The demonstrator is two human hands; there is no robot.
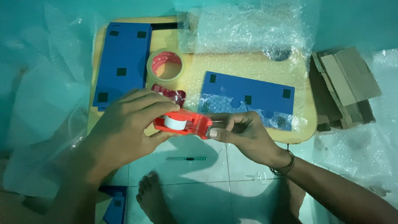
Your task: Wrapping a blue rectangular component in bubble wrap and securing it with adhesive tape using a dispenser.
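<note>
Left hand: the left hand wraps over the near end of the red tape dispenser, fingers curled across its top, thumb underneath.
Right hand: the right hand pinches the dispenser's other end, at the cutter side, between thumb and fingers; a dark bracelet sits on that wrist.
Where the dispenser is: held in the air between both hands, just above the near edge of the low wooden table, over the tiled floor.
Handling, by my judgement: a light, stiff plastic shell with a small white roll in it; not fragile, a little slick. The body sides are the safe grip; the toothed end by the right fingertips looks sharp and the tape is sticky.
Tape rolls: two, the white one in the dispenser and a clear roll with a red core lying flat on the table.
Blue panels: two on the table, one long panel at the left and one at the right partly under bubble wrap; more blue pieces lie on the floor, count unclear.
Bubble wrap: one large sheet over the far side of the table, more around the floor.
Cardboard: one stack of folded pieces right of the table.
Other: one slim cutter on the floor, one red crumpled wrapper, one bare foot.
</note>
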